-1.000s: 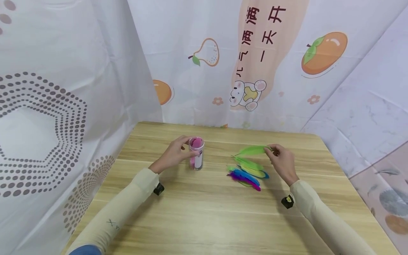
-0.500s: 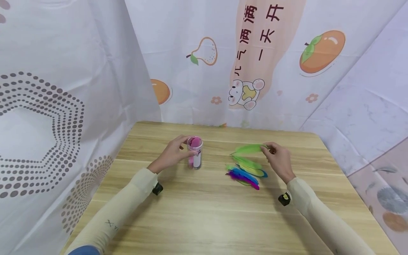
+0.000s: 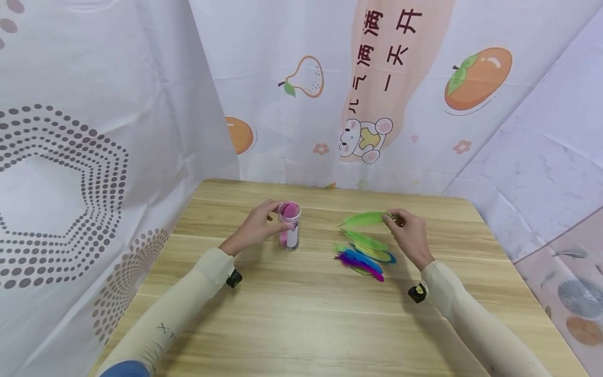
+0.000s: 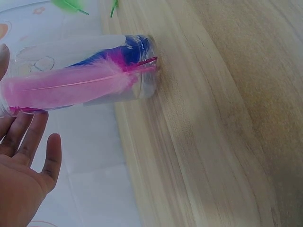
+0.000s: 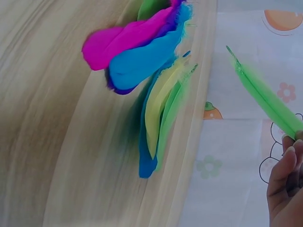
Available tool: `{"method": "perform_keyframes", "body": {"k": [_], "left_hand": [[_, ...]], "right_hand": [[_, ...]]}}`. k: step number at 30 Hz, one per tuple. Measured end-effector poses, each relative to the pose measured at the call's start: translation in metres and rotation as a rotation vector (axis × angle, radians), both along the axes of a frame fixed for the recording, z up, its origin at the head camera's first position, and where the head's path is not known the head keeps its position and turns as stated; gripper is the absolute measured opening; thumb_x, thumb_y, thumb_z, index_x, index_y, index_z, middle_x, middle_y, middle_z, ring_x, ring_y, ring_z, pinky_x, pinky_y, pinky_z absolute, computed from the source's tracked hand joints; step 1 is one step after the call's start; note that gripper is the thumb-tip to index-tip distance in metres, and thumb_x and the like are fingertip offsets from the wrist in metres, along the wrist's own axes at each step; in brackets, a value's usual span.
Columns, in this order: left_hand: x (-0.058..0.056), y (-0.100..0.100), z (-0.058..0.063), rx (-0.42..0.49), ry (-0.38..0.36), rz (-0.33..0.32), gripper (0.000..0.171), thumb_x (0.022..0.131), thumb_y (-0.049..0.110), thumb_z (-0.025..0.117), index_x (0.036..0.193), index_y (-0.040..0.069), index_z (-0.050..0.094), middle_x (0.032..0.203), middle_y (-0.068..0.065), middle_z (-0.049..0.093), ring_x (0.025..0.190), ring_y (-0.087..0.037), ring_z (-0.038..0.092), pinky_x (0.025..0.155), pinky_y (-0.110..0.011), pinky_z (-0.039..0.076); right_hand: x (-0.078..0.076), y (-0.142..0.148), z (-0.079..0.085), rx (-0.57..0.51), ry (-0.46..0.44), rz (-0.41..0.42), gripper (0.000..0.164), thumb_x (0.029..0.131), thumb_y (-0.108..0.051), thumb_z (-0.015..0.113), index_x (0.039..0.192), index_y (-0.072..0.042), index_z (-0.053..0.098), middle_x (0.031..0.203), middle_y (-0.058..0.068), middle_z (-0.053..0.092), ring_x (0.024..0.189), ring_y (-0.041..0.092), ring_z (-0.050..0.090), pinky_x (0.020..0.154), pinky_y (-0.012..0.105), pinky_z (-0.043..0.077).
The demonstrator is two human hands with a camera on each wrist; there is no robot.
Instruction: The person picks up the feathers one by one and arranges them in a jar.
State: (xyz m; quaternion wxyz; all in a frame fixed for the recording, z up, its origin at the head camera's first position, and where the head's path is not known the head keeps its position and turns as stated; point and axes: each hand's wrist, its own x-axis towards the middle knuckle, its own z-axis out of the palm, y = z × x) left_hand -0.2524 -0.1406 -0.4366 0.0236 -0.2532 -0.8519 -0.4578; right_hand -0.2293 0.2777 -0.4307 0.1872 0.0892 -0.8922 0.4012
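Note:
My left hand (image 3: 260, 226) grips a clear plastic jar (image 3: 292, 236) near its rim, thumb on the near side. The jar stands upright on the table, and a pink feather (image 4: 66, 87) and a dark blue feather (image 4: 132, 49) show through its wall. Between thumb and fingers, my right hand (image 3: 409, 231) pinches one end of a green feather (image 5: 265, 99); its quill points left toward the jar. Just in front of it lies a pile with another green feather (image 3: 367, 241), a yellow feather (image 5: 161, 101), a blue feather (image 5: 147, 56) and a magenta feather (image 5: 123, 38).
The wooden table (image 3: 301, 319) carries the jar on the left and the feather pile on the right. A printed white curtain (image 3: 264, 131) hangs right behind its back edge, and another patterned sheet (image 3: 155, 115) hangs at the left.
My right hand has moved a little left with the green feather, whose quill end has come away from the pile's green feather. The left hand keeps its hold on the jar.

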Motion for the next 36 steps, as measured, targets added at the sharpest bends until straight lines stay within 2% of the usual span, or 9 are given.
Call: {"method": "perform_keyframes", "body": {"k": [5,11,21,36], "left_hand": [[0.000,0.001,0.000,-0.001,0.001,-0.001,0.063,0.088,0.047,0.081,0.143,0.025,0.060,0.124,0.008,0.062,0.111,-0.015,0.056,0.090,-0.041,0.049],[0.000,0.001,0.000,0.002,0.006,-0.001,0.063,0.088,0.045,0.081,0.144,0.024,0.060,0.124,0.008,0.062,0.110,-0.015,0.056,0.089,-0.041,0.049],[0.000,0.001,0.000,0.002,0.007,-0.006,0.063,0.088,0.044,0.081,0.143,0.023,0.060,0.122,0.007,0.062,0.110,-0.015,0.057,0.089,-0.041,0.050],[0.001,0.001,0.001,0.006,-0.011,0.005,0.060,0.089,0.043,0.081,0.143,0.025,0.060,0.123,0.007,0.062,0.111,-0.015,0.056,0.090,-0.042,0.049]], "right_hand": [[-0.001,-0.001,0.000,-0.005,0.005,0.012,0.027,0.100,-0.033,0.070,0.108,-0.008,0.076,0.073,0.006,0.066,0.051,0.016,0.057,0.046,0.026,0.046],[-0.001,-0.004,0.001,-0.009,-0.003,0.007,0.030,0.100,-0.036,0.070,0.109,-0.008,0.076,0.074,0.004,0.066,0.053,0.017,0.056,0.046,0.026,0.044],[0.001,-0.011,0.003,-0.002,0.017,0.005,0.022,0.100,-0.028,0.072,0.105,-0.007,0.077,0.081,0.011,0.070,0.065,0.019,0.051,0.053,0.022,0.039],[0.000,-0.014,0.003,0.000,0.041,0.017,0.021,0.099,-0.028,0.072,0.104,-0.008,0.077,0.076,0.006,0.068,0.060,0.016,0.052,0.050,0.023,0.039]]}}
